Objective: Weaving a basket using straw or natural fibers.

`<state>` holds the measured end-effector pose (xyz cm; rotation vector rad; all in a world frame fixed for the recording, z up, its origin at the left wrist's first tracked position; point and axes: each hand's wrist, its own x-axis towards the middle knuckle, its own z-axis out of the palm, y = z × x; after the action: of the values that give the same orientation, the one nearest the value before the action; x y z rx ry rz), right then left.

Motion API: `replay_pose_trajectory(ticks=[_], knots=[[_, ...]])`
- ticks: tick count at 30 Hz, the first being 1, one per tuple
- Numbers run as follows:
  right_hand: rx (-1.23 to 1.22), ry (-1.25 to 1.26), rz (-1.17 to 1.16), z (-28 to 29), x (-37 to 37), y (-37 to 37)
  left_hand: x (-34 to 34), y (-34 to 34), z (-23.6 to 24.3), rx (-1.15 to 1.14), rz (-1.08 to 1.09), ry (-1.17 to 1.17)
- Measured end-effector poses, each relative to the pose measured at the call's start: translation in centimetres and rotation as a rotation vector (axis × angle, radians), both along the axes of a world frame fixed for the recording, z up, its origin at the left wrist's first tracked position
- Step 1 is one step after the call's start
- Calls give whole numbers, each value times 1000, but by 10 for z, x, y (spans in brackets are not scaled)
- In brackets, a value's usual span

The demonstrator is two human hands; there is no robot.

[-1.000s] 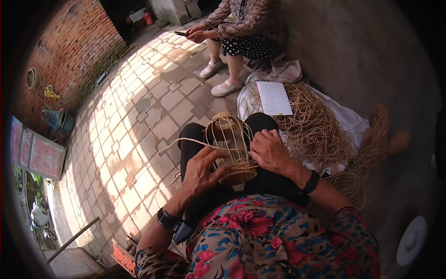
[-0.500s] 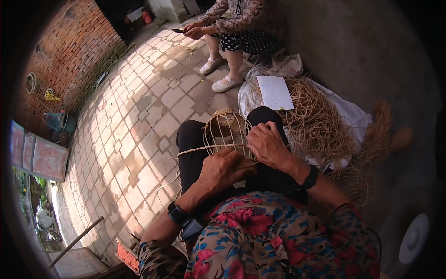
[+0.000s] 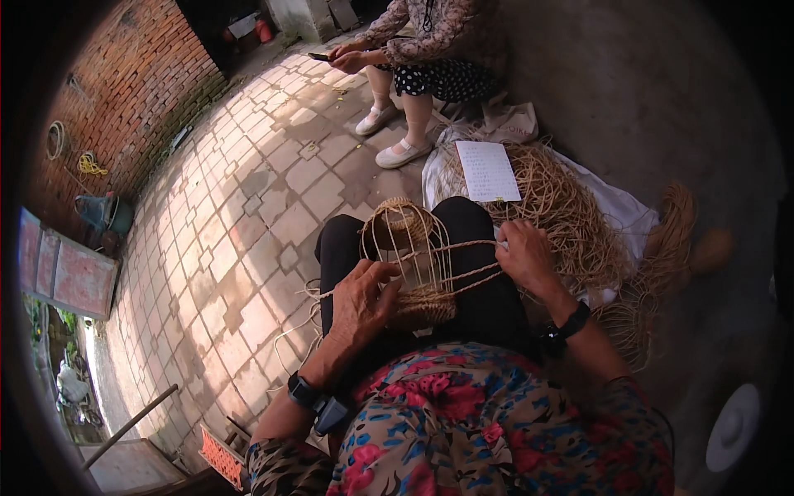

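Sitting with a basket (image 3: 426, 304) on the lap, set between the thighs of black trousers (image 3: 496, 318); woven close at its 2 ends, near and far, and joined across the middle by thin bare ribs. Gripping cord (image 3: 467, 244) in the right hand (image 3: 529, 252), closed on it with bent fingers beside the right thigh; stretched from there to the basket in 2 strands, 1 higher across the ribs, 1 lower to the near woven end. Resting the left hand (image 3: 361, 298) against the left side of the basket, over the left thigh, with curved fingers and with a thumb set a little apart from them; unable to tell whether pinching a rib or a strand underneath. Wearing a flowered shirt (image 3: 496, 405). Having to the right a loose pile of fibre (image 3: 571, 215), heaped on white cloth (image 3: 637, 211) and topped at the far left by paper (image 3: 490, 171). Having beyond, near the pile, a seated person (image 3: 447, 37), in dotted skirt and white shoes, holding a dark phone (image 3: 320, 57). Bordered on the left by paving (image 3: 248, 248), partly sunlit, and by a brick wall (image 3: 141, 78).
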<state>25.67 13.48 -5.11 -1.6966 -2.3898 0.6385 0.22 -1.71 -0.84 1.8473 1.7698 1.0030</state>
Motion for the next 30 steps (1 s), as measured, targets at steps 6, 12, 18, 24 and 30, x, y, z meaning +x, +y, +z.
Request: replay_pose_trajectory(ticks=[6,12,18,24,30], knots=[[389,253,540,-1,-46,-16,3,-2,-12,-1,17,71],[165,124,227,-25,62,24,-1,-3,-14,-4,-39,106],[564,223,287,-2,14,17,21,7,-6,156,-140,181],[195,319,661,12,-31,-11,19,12,-1,38,-194,155],[197,-411,-159,-45,169,59,-17,1,11,7,-4,-72]])
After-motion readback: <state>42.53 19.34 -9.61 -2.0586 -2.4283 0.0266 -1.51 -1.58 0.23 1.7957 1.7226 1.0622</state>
